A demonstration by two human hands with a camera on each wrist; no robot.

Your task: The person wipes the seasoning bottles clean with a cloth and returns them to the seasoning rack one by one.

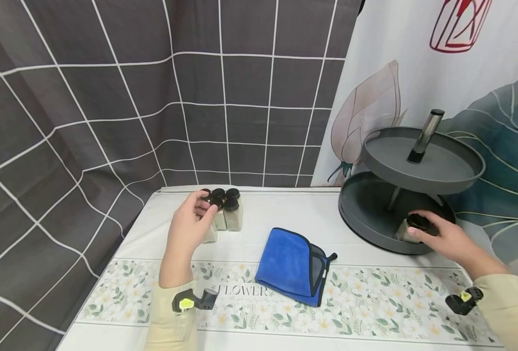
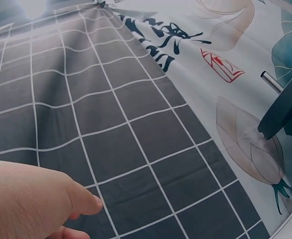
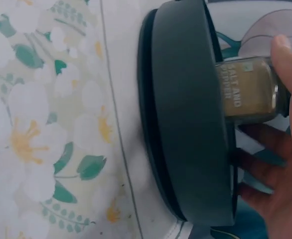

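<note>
Table (image 1: 294, 207) bears jars (image 1: 233, 219); blue cloth (image 1: 285, 263); two-tiered tray (image 1: 416, 181).

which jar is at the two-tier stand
The jar the right hand grips, at the stand's lower tier; the other jars are bunched together by the left hand.

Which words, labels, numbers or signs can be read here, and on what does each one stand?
"SALT AND PEPPER": on the jar in the right hand; the last word is partly blurred.
"FLOWER": on the table cover; the line beneath is too small.
Dark brush writing and red mark on the white curtain: I cannot read them.
Jars by the left hand: no legible label.
</note>
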